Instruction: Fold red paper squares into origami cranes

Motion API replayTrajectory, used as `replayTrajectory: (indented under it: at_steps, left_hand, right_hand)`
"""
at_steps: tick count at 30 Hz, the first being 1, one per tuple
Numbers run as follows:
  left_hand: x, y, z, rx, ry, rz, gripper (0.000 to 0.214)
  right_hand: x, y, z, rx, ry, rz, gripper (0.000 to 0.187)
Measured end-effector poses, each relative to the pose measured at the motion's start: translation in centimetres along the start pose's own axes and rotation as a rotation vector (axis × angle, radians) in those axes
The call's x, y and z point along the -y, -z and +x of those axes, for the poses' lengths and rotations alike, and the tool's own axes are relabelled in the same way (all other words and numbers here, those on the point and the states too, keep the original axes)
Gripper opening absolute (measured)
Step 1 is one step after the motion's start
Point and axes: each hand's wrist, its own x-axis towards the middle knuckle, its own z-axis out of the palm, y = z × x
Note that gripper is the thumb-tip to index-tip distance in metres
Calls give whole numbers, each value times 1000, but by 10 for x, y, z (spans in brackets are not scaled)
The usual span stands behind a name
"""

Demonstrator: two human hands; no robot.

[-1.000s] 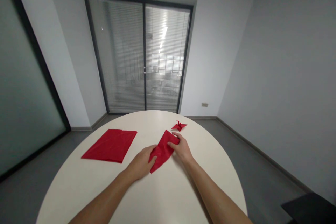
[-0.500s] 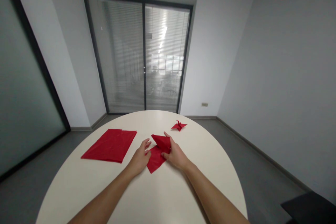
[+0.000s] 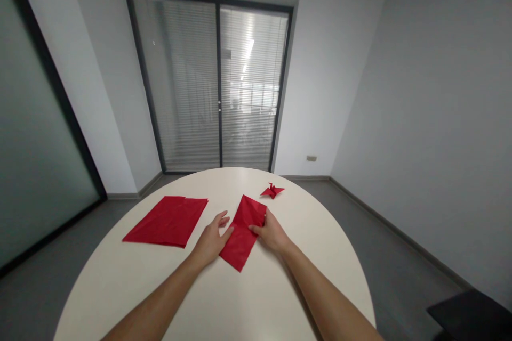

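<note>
By the right hand [image 3: 273,231], a creased red paper [image 3: 239,246] is pinched over the table [image 3: 248,309]; its left edge is met by the thumb of the left hand [image 3: 212,238], whose fingers are spread. Red sheets [image 3: 168,222] are laid leftward; farther off, a paper crane [image 3: 272,192] is set.

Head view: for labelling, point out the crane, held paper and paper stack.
Crane [image 3: 272,192]: head view, on its body.
Held paper [image 3: 242,233]: head view, on its middle.
Stack [image 3: 168,222]: head view, on its top.

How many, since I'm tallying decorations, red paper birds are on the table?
1. The red paper bird sits near the far edge of the white table, beyond the right hand and the red sheet it holds. No other bird shows.
</note>
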Motion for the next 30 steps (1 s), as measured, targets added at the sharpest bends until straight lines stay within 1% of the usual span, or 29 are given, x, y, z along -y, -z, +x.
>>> replayTrajectory:
  at_steps: [3,5,7,10,12,15,17,20,22,24,26,28,30]
  left_hand:
    - [-3,1,1,49,17,-116,62]
    - [-6,1,2,64,14,-145,58]
    - [-9,2,2,70,9,-134,47]
    - [-13,3,2,79,15,-125,31]
    - [-15,2,1,69,35,-160,31]
    - [-18,2,1,31,69,-269,41]
    - [-18,2,2,24,85,-328,39]
    - [-14,3,4,-5,118,-324,28]
    - [-11,4,6,-50,150,-285,27]
    - [-8,5,7,-75,172,-259,28]
    - [-7,6,8,-71,184,-257,30]
    - [-8,6,8,-65,208,-285,33]
    - [-10,6,8,-80,244,-345,34]
  right_hand:
    - [9,-1,-4,81,-42,134,57]
    - [14,-2,-6,131,-53,169,58]
    - [17,-3,-6,152,-73,178,62]
    - [17,-2,-6,140,-117,177,65]
    - [17,-1,-6,153,-116,182,61]
    - [18,1,-7,239,-98,191,55]
    - [19,2,-8,275,-101,181,54]
    - [19,3,-8,263,-122,166,61]
    - [17,4,-6,231,-136,146,63]
    - [15,5,-4,210,-136,110,56]
    - [13,6,-3,212,-123,57,46]
    - [13,7,-3,218,-97,-12,37]
    - [15,7,-4,221,-52,-70,33]
